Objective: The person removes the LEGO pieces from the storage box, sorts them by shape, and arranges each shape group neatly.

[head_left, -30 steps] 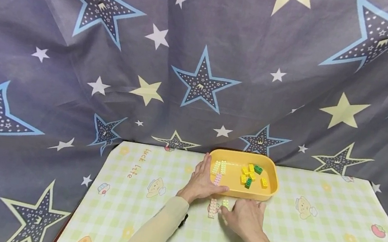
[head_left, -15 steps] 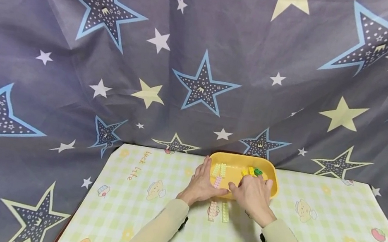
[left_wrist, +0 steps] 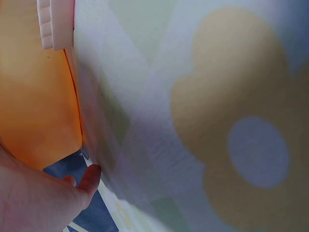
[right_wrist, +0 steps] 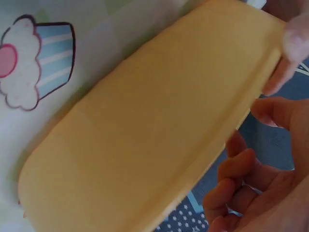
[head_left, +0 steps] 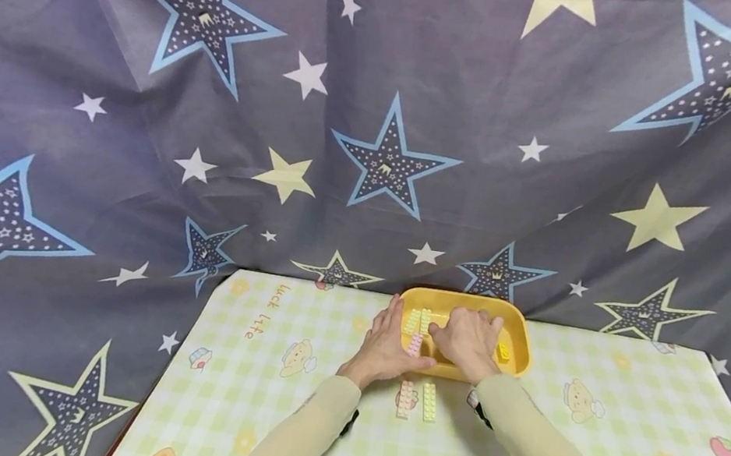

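A yellow tray (head_left: 412,295) stands at the table's far edge. My left hand (head_left: 385,349) rests against its left end, fingers extended along the side and thumb over the front rim. Inside the tray, my right hand (head_left: 467,342) reaches down with bent fingers, covering most of the bricks there. The tray wall hides its fingertips in the right wrist view, so any brick between them is out of sight. Two pale yellow-green bricks (head_left: 425,320) and a pink brick (head_left: 415,344) lie at the tray's left; a small yellow brick (head_left: 503,352) shows at its right.
On the checked tablecloth (head_left: 634,426), in front of the tray, a long pale pink brick (head_left: 405,399) and a long pale yellow-green brick (head_left: 429,403) lie side by side, slightly apart. A star-patterned curtain (head_left: 328,96) hangs directly behind the table.
My right hand has left the pale yellow-green brick on the table beside the pink one, risen into the tray and shifted left over the small bricks. My left hand has stayed put.
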Tool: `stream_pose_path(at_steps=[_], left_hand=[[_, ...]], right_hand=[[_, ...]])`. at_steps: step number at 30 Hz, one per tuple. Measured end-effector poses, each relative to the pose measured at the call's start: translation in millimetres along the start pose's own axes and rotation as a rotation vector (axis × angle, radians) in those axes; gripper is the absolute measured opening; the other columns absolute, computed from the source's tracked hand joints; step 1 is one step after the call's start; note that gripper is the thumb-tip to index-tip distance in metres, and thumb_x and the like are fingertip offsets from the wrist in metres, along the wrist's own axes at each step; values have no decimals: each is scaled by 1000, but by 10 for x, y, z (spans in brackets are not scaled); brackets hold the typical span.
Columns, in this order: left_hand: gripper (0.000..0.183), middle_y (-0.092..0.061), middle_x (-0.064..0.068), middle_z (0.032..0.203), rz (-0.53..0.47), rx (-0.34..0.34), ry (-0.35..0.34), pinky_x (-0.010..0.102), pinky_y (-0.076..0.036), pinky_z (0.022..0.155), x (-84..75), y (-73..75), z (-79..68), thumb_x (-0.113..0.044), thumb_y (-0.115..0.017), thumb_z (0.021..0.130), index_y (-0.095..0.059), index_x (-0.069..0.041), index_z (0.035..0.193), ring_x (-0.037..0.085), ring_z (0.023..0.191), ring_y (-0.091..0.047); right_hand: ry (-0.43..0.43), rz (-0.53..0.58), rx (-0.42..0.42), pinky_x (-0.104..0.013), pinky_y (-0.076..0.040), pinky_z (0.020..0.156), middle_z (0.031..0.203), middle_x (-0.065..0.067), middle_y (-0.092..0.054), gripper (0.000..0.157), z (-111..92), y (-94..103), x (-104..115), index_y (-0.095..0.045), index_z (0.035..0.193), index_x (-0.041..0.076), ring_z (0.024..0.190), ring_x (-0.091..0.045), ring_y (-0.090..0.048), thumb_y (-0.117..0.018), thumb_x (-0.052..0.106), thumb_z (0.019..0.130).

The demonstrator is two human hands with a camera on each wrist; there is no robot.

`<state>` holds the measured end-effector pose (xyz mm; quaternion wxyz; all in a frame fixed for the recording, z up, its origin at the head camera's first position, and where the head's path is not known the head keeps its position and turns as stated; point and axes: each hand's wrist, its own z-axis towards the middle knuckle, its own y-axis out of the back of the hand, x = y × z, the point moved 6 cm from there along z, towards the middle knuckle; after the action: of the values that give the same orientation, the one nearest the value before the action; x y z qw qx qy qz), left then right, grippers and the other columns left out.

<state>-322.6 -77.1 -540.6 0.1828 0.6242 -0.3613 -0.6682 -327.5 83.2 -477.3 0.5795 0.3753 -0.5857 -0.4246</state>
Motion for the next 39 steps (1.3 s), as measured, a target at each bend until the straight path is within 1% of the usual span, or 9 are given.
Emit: stream_pose_path(at_steps=[6, 13, 19, 23, 27, 30, 36, 39], left_hand=[[139, -2, 6, 188, 1, 3, -15, 64, -25, 137, -5, -10, -1, -57, -91, 81, -3, -9, 177, 35, 172, -16], [137, -2, 6, 188, -8, 13, -16, 66, -25, 136, -24, -32, -3, -56, -90, 82, -3, -9, 177, 36, 171, -15], [137, -2, 5, 188, 9, 18, -10, 65, -26, 136, -23, -31, 6, -58, -89, 82, -2, -10, 177, 35, 171, -15], [137, -2, 4, 188, 13, 18, -8, 63, -25, 137, -25, -18, 6, -59, -89, 82, -3, -10, 177, 33, 172, -15], [138, -2, 5, 188, 14, 16, -11, 63, -26, 137, -30, -10, 0, -60, -89, 82, -3, -10, 177, 33, 172, -16], [138, -3, 4, 188, 11, 15, -11, 63, -26, 137, -29, -4, 0, -60, -89, 82, -3, -10, 177, 33, 172, -16], [139, -3, 4, 188, 8, 12, -4, 62, -26, 137, -17, 14, -5, -61, -90, 81, -3, -12, 177, 33, 172, -15], [139, -3, 5, 188, 1, 6, -3, 63, -26, 137, 1, 13, -10, -61, -90, 81, -2, -12, 177, 33, 172, -16]], right_hand=[[-27, -9, 29, -57, -34, 97, 74, -10, -69, 45, 98, -142, 26, -62, 63, 12, 98, -38, -62, -78, 40, 95], [-46, 32, 55, -57, -33, 98, 69, -8, -65, 43, 161, -266, 11, -63, 63, 12, 97, -38, -61, -79, 35, 95], [-46, 38, 58, -58, -35, 99, 65, -6, -62, 44, 193, -333, -3, -62, 61, 13, 92, -37, -60, -79, 36, 93], [-38, 40, 61, -63, -36, 104, 64, -7, -62, 44, 217, -373, 2, -60, 59, 13, 91, -38, -62, -79, 36, 92], [-45, 28, 70, -68, -34, 111, 68, -8, -65, 43, 240, -410, 0, -60, 60, 14, 95, -40, -64, -79, 35, 92], [-58, 17, 73, -67, -34, 110, 69, -8, -65, 41, 250, -435, -14, -60, 63, 13, 96, -40, -63, -80, 35, 92], [-56, 12, 53, -59, -36, 100, 66, -6, -61, 39, 265, -449, -34, -59, 64, 13, 89, -36, -60, -82, 32, 88], [-51, 5, 48, -59, -36, 98, 66, -6, -60, 38, 270, -450, -38, -58, 64, 13, 88, -35, -60, -83, 31, 86]])
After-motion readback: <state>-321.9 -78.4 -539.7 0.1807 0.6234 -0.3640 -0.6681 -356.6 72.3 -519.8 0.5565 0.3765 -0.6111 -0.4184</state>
